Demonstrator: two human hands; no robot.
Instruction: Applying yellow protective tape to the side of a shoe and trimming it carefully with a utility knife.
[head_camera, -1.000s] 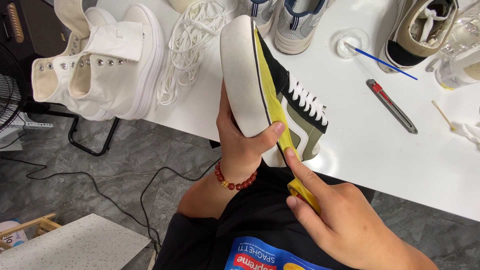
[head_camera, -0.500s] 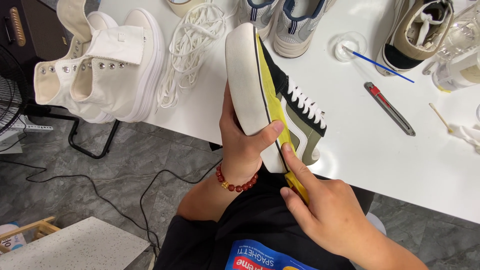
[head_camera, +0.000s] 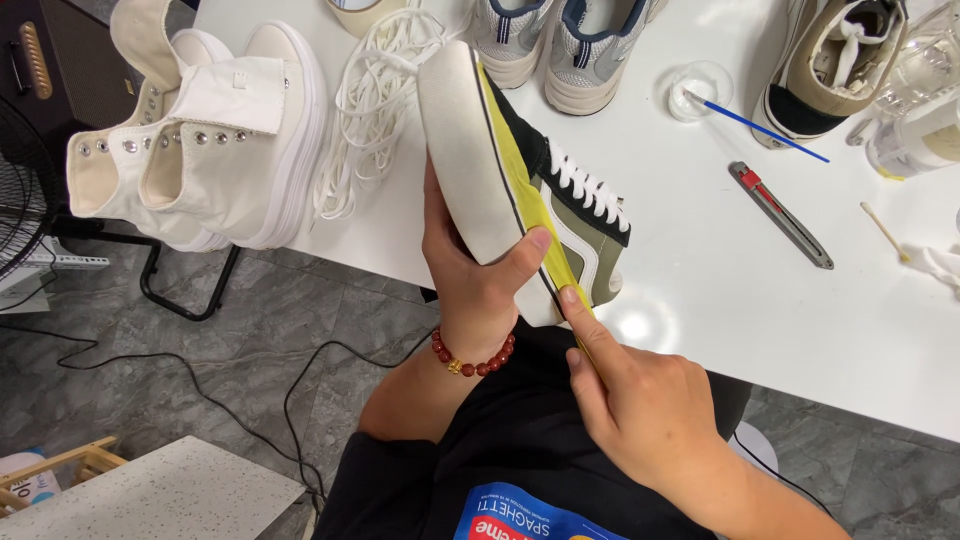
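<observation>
Seen from the head camera looking down: the left hand (head_camera: 480, 275) grips an olive and black sneaker (head_camera: 530, 180) turned on its side at the near edge of a white table (head_camera: 740, 300), thumb across the white sole. The right hand (head_camera: 640, 410), index finger outstretched, presses a strip of yellow tape (head_camera: 520, 190) along the sole's edge. A pair of cream high-top shoes (head_camera: 200, 130) and loose white laces (head_camera: 375, 95) lie to the left; a utility knife (head_camera: 780, 213) lies to the right.

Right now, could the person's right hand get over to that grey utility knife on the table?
Probably yes: the utility knife lies in the open on the white table, but the right hand is pressing yellow tape onto the sneaker.
</observation>
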